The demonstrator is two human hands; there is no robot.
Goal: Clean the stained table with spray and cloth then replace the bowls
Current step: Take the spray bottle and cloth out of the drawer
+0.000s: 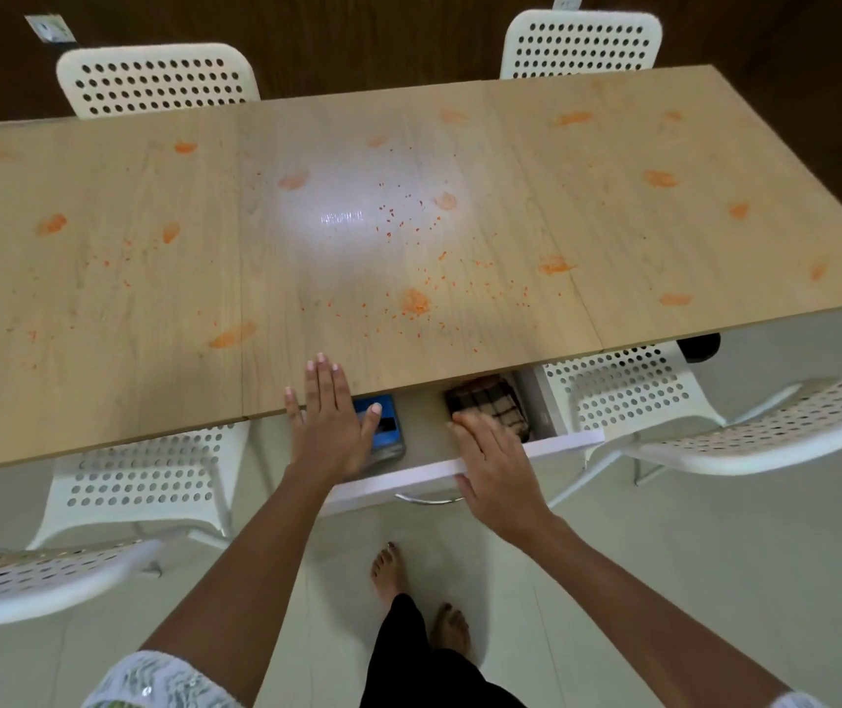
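Wooden table (153, 278) was smeared with orange stains (415, 301) | white drawer (526, 449) beneath its near edge stood pulled out | left hand (329, 426), fingers straight, hovered over a blue-labelled bottle (388, 436) inside | right hand (495, 462), fingers relaxed, reached onto a checked cloth (490, 401) inside | white chairs (153, 79) around.

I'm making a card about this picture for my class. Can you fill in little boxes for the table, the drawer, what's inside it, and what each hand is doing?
table: wooden top with orange smears and specks
drawer: white drawer pulled open under the near edge
inside drawer: blue-labelled item, probably the spray; checked cloth
left hand: left hand flat and open, over the table edge and the blue-labelled item
right hand: right hand open, over the drawer front, reaching toward the cloth
bowls: none in view
chairs: white perforated chairs around the table
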